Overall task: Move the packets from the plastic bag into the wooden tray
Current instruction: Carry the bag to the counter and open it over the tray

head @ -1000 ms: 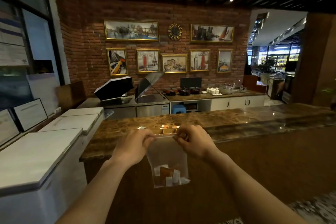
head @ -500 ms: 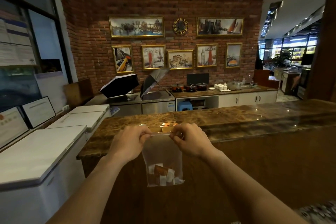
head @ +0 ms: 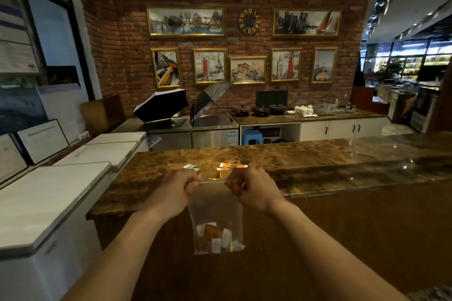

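Note:
A clear plastic bag [head: 215,208] hangs in front of the counter's wooden face, with several white and brown packets [head: 217,237] lying at its bottom. My left hand [head: 175,190] pinches the left end of the bag's top edge and my right hand [head: 252,190] pinches the right end. Just behind my hands, on the marble counter [head: 318,161], sits the wooden tray [head: 212,173], mostly hidden by my fingers. Orange and white packets [head: 227,166] show at the tray's far side.
White chest freezers [head: 49,193] stand to the left, against the counter's end. Behind the counter are a steel worktop with two open umbrellas [head: 161,107], pots, cups, a sink and a blue stool. A brick wall with pictures closes the back.
The view has tilted and shifted slightly, so the bag and hands sit a little lower and left in frame. Both hands keep their pinch on the bag's top edge.

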`<state>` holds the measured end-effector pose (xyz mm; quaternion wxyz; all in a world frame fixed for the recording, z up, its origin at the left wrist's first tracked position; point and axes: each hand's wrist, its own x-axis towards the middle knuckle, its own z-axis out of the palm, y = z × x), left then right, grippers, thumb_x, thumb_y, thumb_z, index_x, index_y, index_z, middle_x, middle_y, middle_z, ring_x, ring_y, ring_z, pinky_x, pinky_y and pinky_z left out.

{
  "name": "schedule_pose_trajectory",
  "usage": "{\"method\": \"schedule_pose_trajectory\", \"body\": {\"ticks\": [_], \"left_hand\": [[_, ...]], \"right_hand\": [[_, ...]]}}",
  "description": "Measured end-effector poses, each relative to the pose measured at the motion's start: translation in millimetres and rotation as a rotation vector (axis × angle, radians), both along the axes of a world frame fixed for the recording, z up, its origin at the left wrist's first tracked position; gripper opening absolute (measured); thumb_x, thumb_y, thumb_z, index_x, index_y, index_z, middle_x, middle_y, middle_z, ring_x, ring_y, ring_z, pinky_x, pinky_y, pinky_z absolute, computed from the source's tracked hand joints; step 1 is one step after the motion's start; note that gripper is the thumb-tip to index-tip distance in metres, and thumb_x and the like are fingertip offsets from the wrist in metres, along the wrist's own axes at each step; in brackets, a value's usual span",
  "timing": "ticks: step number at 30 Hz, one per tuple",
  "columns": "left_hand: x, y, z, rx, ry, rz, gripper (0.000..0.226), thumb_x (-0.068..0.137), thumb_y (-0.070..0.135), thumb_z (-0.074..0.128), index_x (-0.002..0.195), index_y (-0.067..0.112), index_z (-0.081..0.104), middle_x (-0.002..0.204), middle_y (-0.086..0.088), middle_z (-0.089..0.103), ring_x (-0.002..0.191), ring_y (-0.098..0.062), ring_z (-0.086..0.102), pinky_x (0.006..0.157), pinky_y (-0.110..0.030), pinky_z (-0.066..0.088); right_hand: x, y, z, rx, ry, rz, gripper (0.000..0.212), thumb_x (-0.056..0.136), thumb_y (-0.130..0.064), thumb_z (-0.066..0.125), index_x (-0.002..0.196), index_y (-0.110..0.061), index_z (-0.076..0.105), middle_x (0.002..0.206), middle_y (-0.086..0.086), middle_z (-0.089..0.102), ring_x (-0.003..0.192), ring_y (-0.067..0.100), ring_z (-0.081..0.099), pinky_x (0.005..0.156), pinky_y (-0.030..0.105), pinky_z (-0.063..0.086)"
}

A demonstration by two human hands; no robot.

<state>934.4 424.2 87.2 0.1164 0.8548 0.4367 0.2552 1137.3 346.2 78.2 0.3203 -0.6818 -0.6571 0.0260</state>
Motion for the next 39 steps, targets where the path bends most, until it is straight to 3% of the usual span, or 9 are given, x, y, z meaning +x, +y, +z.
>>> {"method": "schedule_pose_trajectory", "body": {"ticks": [3,5,10,16,20,23,28,32,39], "left_hand": [[10.3,50.1,-12.1,0.052,-0.011,0.053,0.017,0.099,0.033,0.055,0.107,0.042,0.066,0.108,0.012,0.065,0.099,-0.010,0.058,0.076,-0.028,0.041],[15.8,87.0,-14.7,-0.007,-0.019,0.012,0.018,0.100,0.031,0.053,0.106,0.042,0.065,0.100,0.015,0.063,0.090,-0.004,0.057,0.072,-0.027,0.044],[25.3,185.8,-11.8,-0.028,-0.057,-0.028,0.017,0.097,0.035,0.058,0.107,0.043,0.069,0.107,0.016,0.071,0.098,-0.009,0.064,0.084,-0.036,0.056],[38.1,270.2,-12.3,-0.087,-0.101,-0.114,0.015,0.097,0.027,0.061,0.096,0.037,0.071,0.096,0.017,0.069,0.093,-0.008,0.064,0.082,-0.035,0.057],[43.3,307.7,-17.4,-0.051,-0.147,-0.118,0.012,0.096,0.028,0.063,0.099,0.034,0.074,0.095,0.017,0.072,0.090,-0.005,0.064,0.069,-0.023,0.049],[46.9,328.0,-20.8,-0.033,-0.119,-0.093,0.013,0.095,0.033,0.064,0.105,0.035,0.073,0.101,0.015,0.073,0.094,-0.008,0.065,0.079,-0.032,0.055],[61.1,355.6,-30.3,-0.085,-0.119,-0.100,0.015,0.093,0.029,0.068,0.107,0.035,0.071,0.105,0.013,0.074,0.092,-0.004,0.065,0.076,-0.028,0.056],[80.4,366.6,-28.8,-0.117,-0.126,-0.168,0.020,0.093,0.026,0.068,0.111,0.035,0.070,0.107,0.014,0.073,0.096,-0.004,0.065,0.084,-0.033,0.058],[134.0,398.1,-11.5,-0.039,0.021,-0.130,0.018,0.094,0.037,0.065,0.110,0.039,0.071,0.107,0.019,0.073,0.100,-0.002,0.065,0.090,-0.034,0.056]], "right_hand": [[6.1,47.6,-6.3,-0.026,0.034,-0.024,0.011,0.097,-0.028,0.064,0.104,-0.031,0.071,0.098,-0.010,0.071,0.089,0.006,0.065,0.080,0.030,0.058],[10.1,83.1,-8.3,-0.056,0.047,-0.057,0.007,0.097,-0.030,0.063,0.099,-0.033,0.070,0.094,-0.011,0.069,0.087,0.007,0.065,0.080,0.032,0.058],[17.0,169.2,1.9,-0.044,0.029,-0.092,0.013,0.096,-0.034,0.062,0.101,-0.030,0.074,0.095,-0.010,0.073,0.086,0.008,0.067,0.079,0.038,0.062],[29.4,248.6,5.9,-0.082,-0.007,-0.160,0.014,0.096,-0.031,0.063,0.091,-0.042,0.070,0.093,-0.012,0.073,0.084,0.009,0.067,0.078,0.041,0.062],[32.8,286.8,6.7,-0.097,-0.014,-0.150,0.013,0.097,-0.029,0.063,0.102,-0.032,0.075,0.099,-0.008,0.075,0.090,0.013,0.068,0.082,0.044,0.061],[38.0,310.9,2.5,-0.120,-0.025,-0.158,0.014,0.098,-0.027,0.063,0.104,-0.030,0.075,0.100,-0.007,0.075,0.092,0.012,0.066,0.085,0.043,0.060],[50.6,341.3,-12.4,-0.118,0.029,-0.149,0.011,0.097,-0.029,0.065,0.099,-0.029,0.075,0.088,-0.011,0.071,0.084,0.010,0.065,0.080,0.041,0.060],[68.1,359.2,-19.2,-0.106,0.023,-0.151,0.013,0.096,-0.034,0.065,0.092,-0.026,0.075,0.083,-0.010,0.071,0.080,0.011,0.066,0.077,0.042,0.060],[122.6,397.3,-8.0,-0.088,0.034,-0.047,0.017,0.092,-0.021,0.067,0.087,-0.037,0.071,0.088,-0.011,0.070,0.083,0.014,0.066,0.079,0.043,0.060]]}}
